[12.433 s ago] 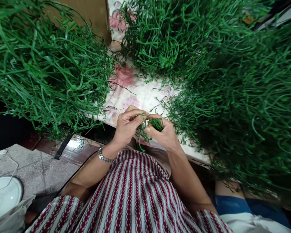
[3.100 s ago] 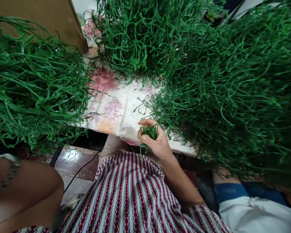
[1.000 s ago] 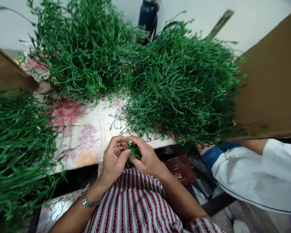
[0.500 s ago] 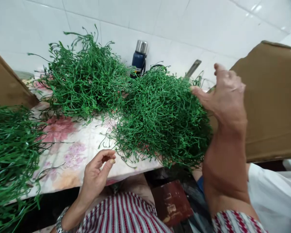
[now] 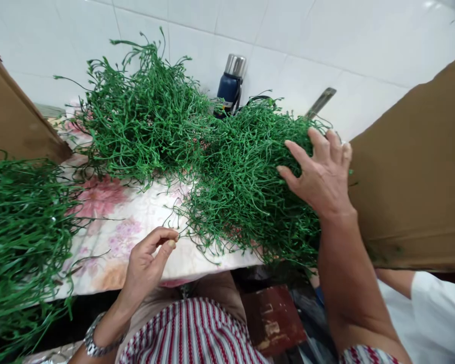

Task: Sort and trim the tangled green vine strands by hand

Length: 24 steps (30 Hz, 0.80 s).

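My right hand [image 5: 320,172] is open, its fingers spread over the right edge of a heap of thin green stems with small tips [image 5: 246,177]; the stems look like artificial plants. Whether the fingertips touch them I cannot tell. Low over the front of the table, my left hand [image 5: 151,258] is curled, thumb and forefinger close together in a loose pinch with nothing visible between them. Loose stem ends lie just beyond its fingertips. A second heap of the same stems [image 5: 144,116] stands at the back left, against the first.
Longer green strands [image 5: 18,242] hang over the table's left side. Cardboard boxes stand left [image 5: 15,111] and right [image 5: 417,182]. Behind the heaps are a blue flask [image 5: 229,88] and a flat metal strip [image 5: 320,102]. A flowered cloth [image 5: 147,205] covers the table. A person's white garment [image 5: 436,308] shows lower right.
My right hand has come left and down from beside the box to over the right heap, palm now downward. My left hand stays nearly in place, its thumb and forefinger slightly closer.
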### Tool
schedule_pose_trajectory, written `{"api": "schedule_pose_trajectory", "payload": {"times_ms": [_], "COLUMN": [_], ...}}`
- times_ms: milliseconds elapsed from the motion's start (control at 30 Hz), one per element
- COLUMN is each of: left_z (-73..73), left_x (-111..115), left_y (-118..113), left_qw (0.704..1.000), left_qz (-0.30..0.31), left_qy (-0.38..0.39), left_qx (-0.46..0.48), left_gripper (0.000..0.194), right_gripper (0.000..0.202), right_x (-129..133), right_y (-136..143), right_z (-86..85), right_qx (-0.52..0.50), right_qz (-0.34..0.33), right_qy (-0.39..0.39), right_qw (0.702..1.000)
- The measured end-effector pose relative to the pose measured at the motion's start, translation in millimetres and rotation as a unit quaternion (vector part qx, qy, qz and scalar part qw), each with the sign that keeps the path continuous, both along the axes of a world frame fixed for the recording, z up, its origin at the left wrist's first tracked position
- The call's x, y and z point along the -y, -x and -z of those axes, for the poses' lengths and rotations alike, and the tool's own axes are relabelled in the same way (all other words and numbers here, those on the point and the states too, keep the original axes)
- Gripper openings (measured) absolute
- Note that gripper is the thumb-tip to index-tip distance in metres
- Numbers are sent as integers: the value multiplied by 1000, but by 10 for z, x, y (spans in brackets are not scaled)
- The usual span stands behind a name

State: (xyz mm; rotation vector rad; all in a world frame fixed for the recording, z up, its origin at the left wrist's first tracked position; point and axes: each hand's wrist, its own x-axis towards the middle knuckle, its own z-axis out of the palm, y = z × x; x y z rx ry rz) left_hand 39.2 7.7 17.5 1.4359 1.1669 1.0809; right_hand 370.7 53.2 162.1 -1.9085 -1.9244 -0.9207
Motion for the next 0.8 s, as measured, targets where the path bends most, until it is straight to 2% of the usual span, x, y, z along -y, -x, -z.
{"api": "schedule_pose_trajectory", "payload": {"times_ms": [100,233,333,467,600,733,800], "left_z": [9,33,57,102,177,214,197], "left_x": [22,21,-1,-18,-17,-20,-26], "left_y": [-16,29,101,191,241,238,223], "left_qw": [999,999,998,997,997,997,997], "left_qz": [31,38,38,39,34,39,44], "left_qy": [-5,-1,2,7,27,37,35], "left_qx": [-17,-36,-51,-64,-62,-59,-62], "left_gripper": [14,15,17,20,21,21,21], "right_gripper": [43,37,36,41,40,24,26], "right_x": [-78,22,158,343,519,651,685], "right_y": [-208,-470,-673,-953,-1114,-1144,-1124], "right_z": [-70,-81,40,286,481,523,476], "right_qx": [-31,-57,-58,-60,-82,-126,-136], "right_qz": [58,117,122,149,175,238,240], "right_qy": [2,-23,-53,-80,-92,-36,-23], "right_qw": [998,991,989,984,977,962,961]}}
